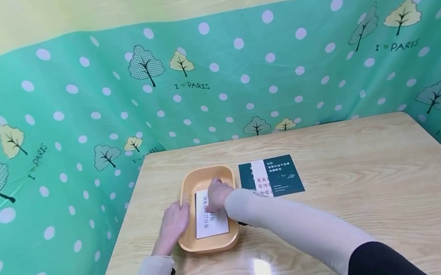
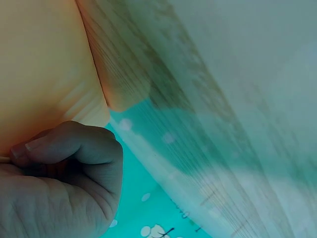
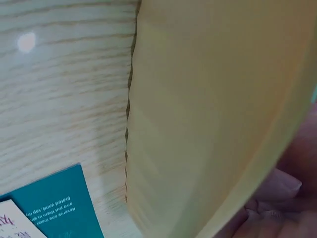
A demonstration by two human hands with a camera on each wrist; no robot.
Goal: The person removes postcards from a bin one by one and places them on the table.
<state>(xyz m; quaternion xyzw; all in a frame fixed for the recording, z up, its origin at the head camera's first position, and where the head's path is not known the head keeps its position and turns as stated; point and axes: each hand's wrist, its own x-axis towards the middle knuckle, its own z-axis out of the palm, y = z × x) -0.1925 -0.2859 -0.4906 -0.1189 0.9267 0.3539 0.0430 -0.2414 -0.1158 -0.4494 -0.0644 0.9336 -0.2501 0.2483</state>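
A pale orange plastic tray [image 1: 209, 242] with rounded corners sits on the table, left of its middle. My left hand [image 1: 175, 223] grips the tray's left rim; the left wrist view shows its thumb and fingers bent together there. Inside the tray lies a white card [image 1: 207, 227] printed with dark Chinese characters. My right hand [image 1: 218, 195] reaches over the right rim and its fingers come down on the card's upper right part. The tray wall hides much of that hand [image 3: 277, 218] in the right wrist view, so its hold on the card is unclear.
To the right of the tray, dark green cards [image 1: 287, 184] lie flat, with a white strip [image 1: 260, 170] of printed text over them. The wooden table [image 1: 363, 181] stretches to the right. A green dotted curtain [image 1: 301, 70] encloses the back and sides.
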